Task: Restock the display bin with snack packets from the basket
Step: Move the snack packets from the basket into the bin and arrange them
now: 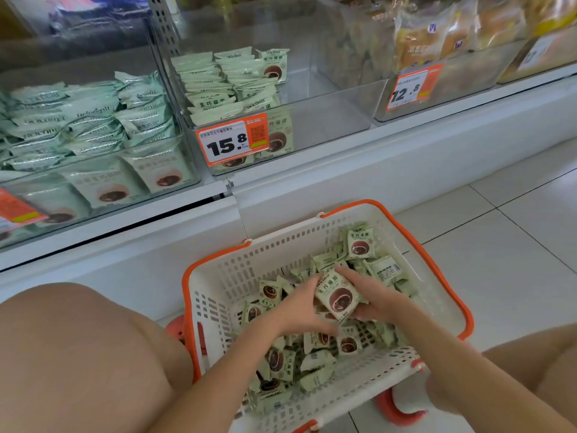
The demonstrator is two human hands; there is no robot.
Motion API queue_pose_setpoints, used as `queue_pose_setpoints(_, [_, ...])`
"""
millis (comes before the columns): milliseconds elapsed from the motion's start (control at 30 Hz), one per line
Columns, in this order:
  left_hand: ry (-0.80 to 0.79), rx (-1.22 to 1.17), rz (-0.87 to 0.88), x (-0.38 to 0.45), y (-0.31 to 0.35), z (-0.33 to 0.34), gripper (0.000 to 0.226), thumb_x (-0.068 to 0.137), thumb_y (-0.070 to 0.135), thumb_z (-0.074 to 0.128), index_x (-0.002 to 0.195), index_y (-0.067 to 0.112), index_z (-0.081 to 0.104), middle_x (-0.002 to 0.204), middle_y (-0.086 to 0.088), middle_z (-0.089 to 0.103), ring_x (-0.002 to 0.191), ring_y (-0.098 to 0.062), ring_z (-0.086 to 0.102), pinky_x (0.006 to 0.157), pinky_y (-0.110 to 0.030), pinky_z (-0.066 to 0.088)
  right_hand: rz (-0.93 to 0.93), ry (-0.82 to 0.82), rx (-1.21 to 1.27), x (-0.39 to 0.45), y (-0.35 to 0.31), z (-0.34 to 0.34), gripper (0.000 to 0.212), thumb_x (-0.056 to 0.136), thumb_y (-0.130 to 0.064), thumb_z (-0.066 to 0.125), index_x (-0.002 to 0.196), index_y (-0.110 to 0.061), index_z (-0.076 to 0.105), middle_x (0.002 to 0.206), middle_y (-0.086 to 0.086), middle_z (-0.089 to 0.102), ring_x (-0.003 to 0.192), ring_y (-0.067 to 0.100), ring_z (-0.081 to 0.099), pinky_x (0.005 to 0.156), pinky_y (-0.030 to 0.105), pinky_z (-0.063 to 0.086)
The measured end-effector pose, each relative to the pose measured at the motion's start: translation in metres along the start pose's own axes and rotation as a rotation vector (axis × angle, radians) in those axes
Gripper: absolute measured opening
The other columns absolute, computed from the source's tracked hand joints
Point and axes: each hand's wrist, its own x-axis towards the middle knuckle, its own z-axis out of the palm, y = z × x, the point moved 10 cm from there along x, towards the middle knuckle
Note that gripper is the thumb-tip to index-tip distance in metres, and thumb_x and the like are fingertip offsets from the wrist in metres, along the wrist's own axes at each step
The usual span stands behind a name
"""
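Packet (338, 297) — pale green, a brown round sweet printed on its face — sits between our two hands above the basket (218, 276), face up, its long axis running from near left to far right. We count it as the item in hand. Left hand (296, 307): fingers curled against the packet's left edge, gripping. Right hand (371, 296): fingers wrapped over the right edge and far corner, thumb under the near side. Whether more packets are stacked beneath this one, we cannot tell.

Loose packets (296, 364) — many, lying at all angles across the basket floor below our hands.

Bin (327, 120) — clear plastic, on the shelf up and to the left of our hands, behind the orange 15.8 price tag (233, 140). A stack of packets (231, 82) fills only its left part; the right part stands bare.

Judgement: the load must travel up and away toward that bare right side, and the two hands sit about equally near.
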Motion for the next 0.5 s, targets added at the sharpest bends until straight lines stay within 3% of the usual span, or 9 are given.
queue_pose_setpoints(133, [0.252,0.138,0.138,-0.017,0.042,-0.028,0.116,0.059,0.049,0.085,0.149,0.031,0.013,0.147,0.006,0.026,0.131,-0.014,0.034,0.109,-0.036,0.034,-0.188,0.078,0.200,-0.025,-0.032,0.002,0.035,0.099,-0.038,0.044,0.109,-0.009,0.062,0.088,0.007,0.072,0.072,0.016,0.069,0.059,0.027,0.056])
queue_pose_setpoints(233, [0.433,0.235,0.205,-0.039,0.062,-0.048,0.101,0.066,0.040,0.081,0.146,0.027,0.020,0.141,0.006,0.031,0.126,-0.013,0.039,0.103,-0.034,0.039,-0.361,0.070,0.271,-0.044,-0.057,0.007,0.028,0.100,-0.030,0.041,0.123,-0.021,0.054,0.097,0.004,0.069,0.077,0.015,0.068,0.059,0.029,0.054])
queue_pose_setpoints(333, [0.532,0.262,0.235,-0.058,0.072,-0.067,0.094,0.069,0.040,0.078,0.145,0.027,0.024,0.141,0.009,0.034,0.127,-0.011,0.037,0.105,-0.032,0.036,-0.513,0.036,0.155,-0.063,-0.080,0.015,0.024,0.102,-0.032,0.037,0.117,-0.032,0.056,0.105,0.003,0.068,0.088,0.018,0.067,0.066,0.035,0.054])
queue_pose_setpoints(400, [0.544,0.335,0.260,-0.068,0.078,-0.080,0.095,0.068,0.043,0.078,0.146,0.028,0.026,0.143,0.009,0.036,0.129,-0.011,0.037,0.107,-0.033,0.034,-0.564,-0.001,0.076,-0.075,-0.090,0.019,0.019,0.097,-0.033,0.046,0.111,-0.023,0.057,0.101,0.009,0.068,0.086,0.024,0.066,0.066,0.037,0.052])
queue_pose_setpoints(500, [0.517,0.625,0.319,-0.080,0.099,-0.091,0.095,0.071,0.050,0.072,0.149,0.028,0.022,0.148,0.010,0.032,0.133,-0.012,0.033,0.110,-0.033,0.026,-0.656,0.043,-0.157,-0.093,-0.113,0.018,0.021,0.085,-0.016,0.068,0.099,-0.015,0.053,0.083,0.006,0.061,0.074,0.024,0.062,0.061,0.033,0.050])
